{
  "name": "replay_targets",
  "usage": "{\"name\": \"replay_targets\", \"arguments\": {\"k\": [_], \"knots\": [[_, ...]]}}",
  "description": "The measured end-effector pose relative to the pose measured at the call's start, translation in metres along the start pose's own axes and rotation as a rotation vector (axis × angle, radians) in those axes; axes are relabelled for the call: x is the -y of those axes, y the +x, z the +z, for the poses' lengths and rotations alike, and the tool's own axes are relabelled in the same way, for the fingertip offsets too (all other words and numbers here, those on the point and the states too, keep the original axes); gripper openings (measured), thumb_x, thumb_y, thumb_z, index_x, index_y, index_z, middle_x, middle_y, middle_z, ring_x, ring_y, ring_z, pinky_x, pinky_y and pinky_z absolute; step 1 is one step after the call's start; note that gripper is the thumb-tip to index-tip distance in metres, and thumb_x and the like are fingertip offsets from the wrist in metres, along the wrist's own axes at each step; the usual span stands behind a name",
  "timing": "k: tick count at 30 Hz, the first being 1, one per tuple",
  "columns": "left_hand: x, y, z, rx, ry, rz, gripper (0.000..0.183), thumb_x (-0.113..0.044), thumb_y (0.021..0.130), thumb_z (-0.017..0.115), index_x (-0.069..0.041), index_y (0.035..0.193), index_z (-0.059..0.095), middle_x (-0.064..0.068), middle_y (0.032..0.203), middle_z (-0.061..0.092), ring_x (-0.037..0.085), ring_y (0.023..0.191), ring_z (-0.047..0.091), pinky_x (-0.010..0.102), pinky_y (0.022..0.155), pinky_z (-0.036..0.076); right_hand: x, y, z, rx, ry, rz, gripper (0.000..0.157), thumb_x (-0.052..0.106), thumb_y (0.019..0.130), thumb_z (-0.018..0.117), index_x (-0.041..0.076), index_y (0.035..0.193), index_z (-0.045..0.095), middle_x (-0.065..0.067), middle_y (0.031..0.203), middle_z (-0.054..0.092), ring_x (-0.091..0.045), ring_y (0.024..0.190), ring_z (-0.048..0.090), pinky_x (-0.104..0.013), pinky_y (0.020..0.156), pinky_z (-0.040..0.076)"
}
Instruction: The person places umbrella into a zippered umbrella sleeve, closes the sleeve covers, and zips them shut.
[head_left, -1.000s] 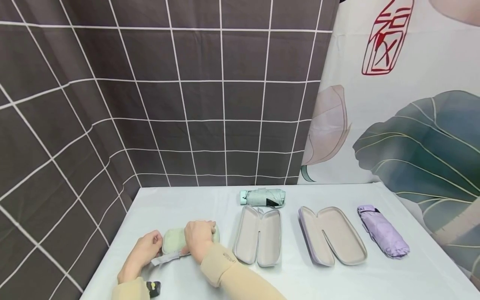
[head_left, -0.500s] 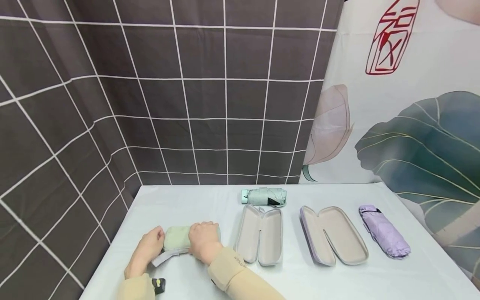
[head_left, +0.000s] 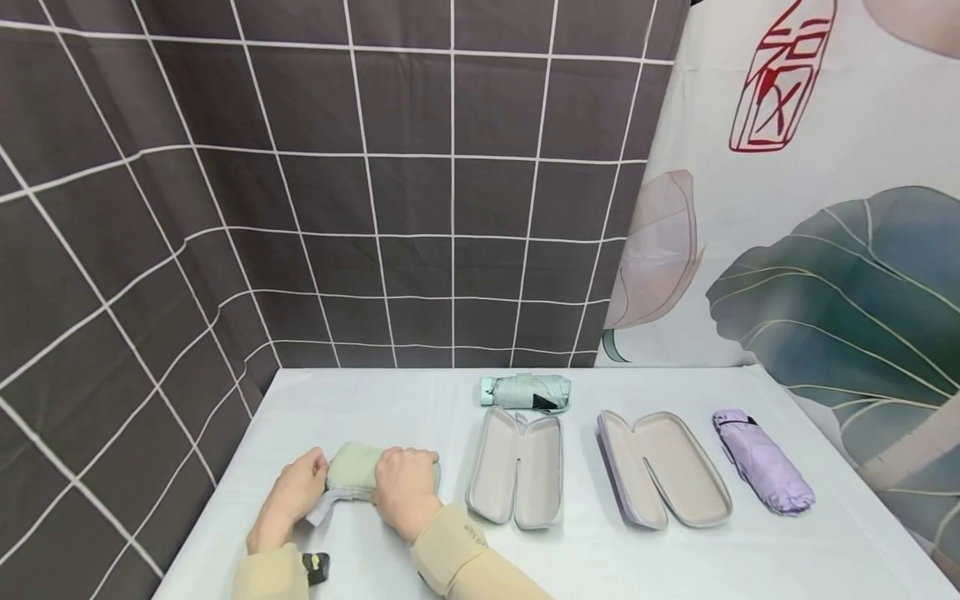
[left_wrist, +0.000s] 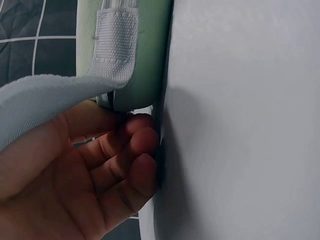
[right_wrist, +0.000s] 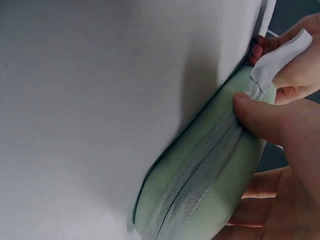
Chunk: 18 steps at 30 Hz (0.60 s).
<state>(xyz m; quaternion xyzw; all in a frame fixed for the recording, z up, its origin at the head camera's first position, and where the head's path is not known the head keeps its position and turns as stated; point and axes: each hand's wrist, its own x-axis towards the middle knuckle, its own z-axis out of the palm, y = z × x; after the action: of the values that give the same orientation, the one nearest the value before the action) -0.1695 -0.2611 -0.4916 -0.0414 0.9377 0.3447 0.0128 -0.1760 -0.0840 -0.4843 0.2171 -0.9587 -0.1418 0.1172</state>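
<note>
A light green zip case [head_left: 354,468] lies at the left of the table, its grey zip side towards me. My right hand [head_left: 407,492] grips it from above. In the right wrist view, the thumb [right_wrist: 250,112] presses beside the zip near the strap end, with the other fingers along the far side. The zip runs as a thin closed line there. At the case's left end my left hand [head_left: 296,492] pinches the end between thumb and curled fingers [left_wrist: 142,142]. A pale grey strap [left_wrist: 50,95] sticks out from that end over the left hand.
Two opened cases with beige linings stand on the white table [head_left: 600,567]: a grey one [head_left: 495,467] and a purple-edged one [head_left: 678,467]. A folded mint umbrella [head_left: 517,390] lies behind, a folded purple umbrella [head_left: 765,462] at right. A dark grid curtain [head_left: 405,200] hangs behind.
My right hand has shifted slightly right along the green zip case, and its thumb has left the strap's side. The case's left end has tipped up a little. The left hand stays at that end.
</note>
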Motion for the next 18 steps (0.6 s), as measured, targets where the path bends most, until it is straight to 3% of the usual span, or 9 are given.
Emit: {"name": "replay_targets", "arguments": {"k": [8,15,18], "knots": [[-0.004,-0.002,0.001,0.006,-0.012,-0.028,0.018,-0.010,0.103,0.039,-0.005,0.087,0.046,0.006,0.067,0.045,0.019,0.060,0.045,0.032,0.054,0.039,0.006,-0.003,-0.001,0.008,0.007,0.055,0.068,0.064,0.082,0.064,0.003,0.112,0.069,-0.012,0.086,0.072,-0.028,0.076,0.071,-0.046,0.066,0.056],[-0.005,-0.001,0.001,-0.002,-0.013,-0.030,0.019,-0.011,0.102,0.038,-0.005,0.087,0.047,0.006,0.067,0.046,0.018,0.060,0.046,0.032,0.054,0.040,0.012,-0.002,-0.003,-0.019,0.005,0.112,0.063,0.059,0.081,0.066,0.001,0.108,0.071,-0.014,0.083,0.071,-0.028,0.072,0.070,-0.045,0.064,0.056],[-0.007,0.000,0.003,-0.013,-0.016,-0.020,0.020,-0.011,0.102,0.037,-0.004,0.086,0.046,0.006,0.065,0.045,0.018,0.058,0.046,0.031,0.052,0.040,0.016,-0.003,-0.002,-0.003,-0.041,0.109,0.061,0.057,0.083,0.065,0.002,0.108,0.071,-0.014,0.086,0.071,-0.028,0.072,0.069,-0.043,0.062,0.055]]}}
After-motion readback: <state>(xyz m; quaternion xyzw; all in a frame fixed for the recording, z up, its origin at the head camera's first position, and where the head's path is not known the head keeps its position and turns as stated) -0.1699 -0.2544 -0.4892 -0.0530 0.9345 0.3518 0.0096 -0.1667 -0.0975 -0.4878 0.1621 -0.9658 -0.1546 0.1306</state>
